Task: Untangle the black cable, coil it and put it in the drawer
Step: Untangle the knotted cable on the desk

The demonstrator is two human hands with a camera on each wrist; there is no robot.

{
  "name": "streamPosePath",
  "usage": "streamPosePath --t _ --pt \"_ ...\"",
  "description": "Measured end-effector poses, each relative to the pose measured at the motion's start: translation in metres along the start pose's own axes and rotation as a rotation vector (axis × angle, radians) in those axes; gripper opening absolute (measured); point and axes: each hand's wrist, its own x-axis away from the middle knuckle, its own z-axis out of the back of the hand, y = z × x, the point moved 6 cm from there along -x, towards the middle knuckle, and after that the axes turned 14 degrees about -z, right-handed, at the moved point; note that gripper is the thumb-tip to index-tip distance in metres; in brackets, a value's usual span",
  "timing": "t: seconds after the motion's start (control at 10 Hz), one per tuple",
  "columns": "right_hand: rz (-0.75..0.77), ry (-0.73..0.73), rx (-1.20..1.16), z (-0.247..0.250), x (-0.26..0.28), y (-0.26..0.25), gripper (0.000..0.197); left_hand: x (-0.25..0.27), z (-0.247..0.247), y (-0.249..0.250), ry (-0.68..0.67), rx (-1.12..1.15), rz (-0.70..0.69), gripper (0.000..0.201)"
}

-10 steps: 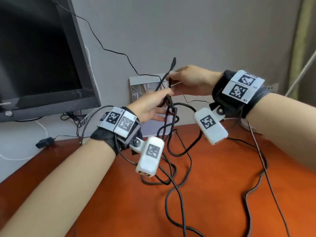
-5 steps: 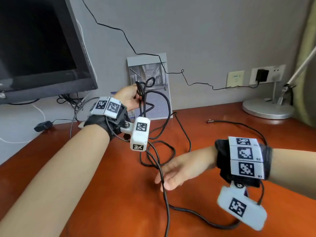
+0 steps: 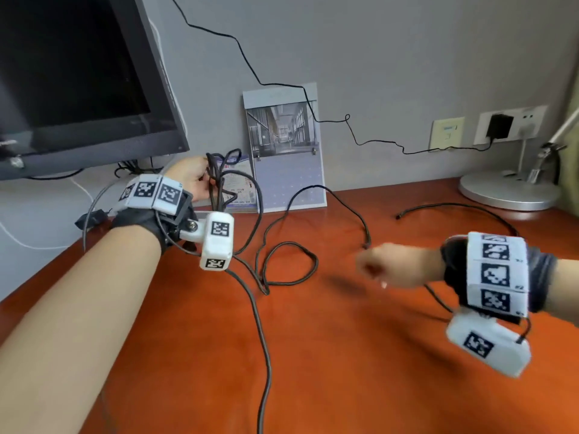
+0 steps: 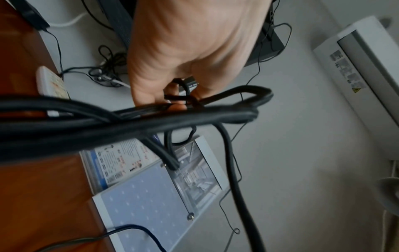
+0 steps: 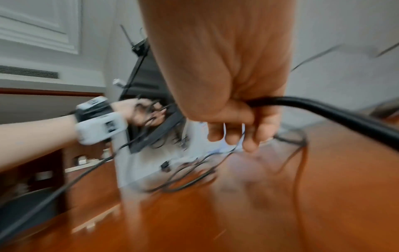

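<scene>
Black round-sheathed cable (image 3: pixel 266 277) lies in loose loops on the glossy wooden desk (image 3: pixel 344 371). Left hand (image 3: pixel 191 177), raised, fingers curled round several gathered strands. Right hand (image 3: pixel 394 267), low, blurred, fist closed on one strand.

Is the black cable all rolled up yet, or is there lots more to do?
Only a start. Done: the left hand grips a small bunch of loops of the cable. In hand: the right hand grips another stretch of it, out to the side. Left: most of the cable lies in loose bends on the desk, so it needs coiling. No drawer shows in any view.
</scene>
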Motion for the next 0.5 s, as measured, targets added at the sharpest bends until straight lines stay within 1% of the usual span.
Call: streamPosePath --t 0.1,0.2,0.3,0.4,0.5 --pt "-0.279 0.282 -0.023 0.060 -0.012 0.068 0.027 -0.002 0.017 0.001 0.067 -0.048 -0.024 0.038" --pt "-0.534 0.423 -0.027 0.095 -0.010 0.119 0.020 -0.007 0.034 0.003 0.122 -0.058 -0.052 0.036" --pt "-0.857 0.377 0.078 0.103 -0.046 0.230 0.031 -0.007 0.037 0.006 0.090 -0.044 -0.077 0.036" --pt "-0.914 0.291 0.252 0.094 -0.051 0.205 0.061 -0.004 0.022 0.010 0.017 0.006 -0.115 0.049" --pt "-0.893 0.227 0.465 0.093 -0.019 0.058 0.038 -0.002 0.008 0.017 0.029 0.120 -0.120 0.039"
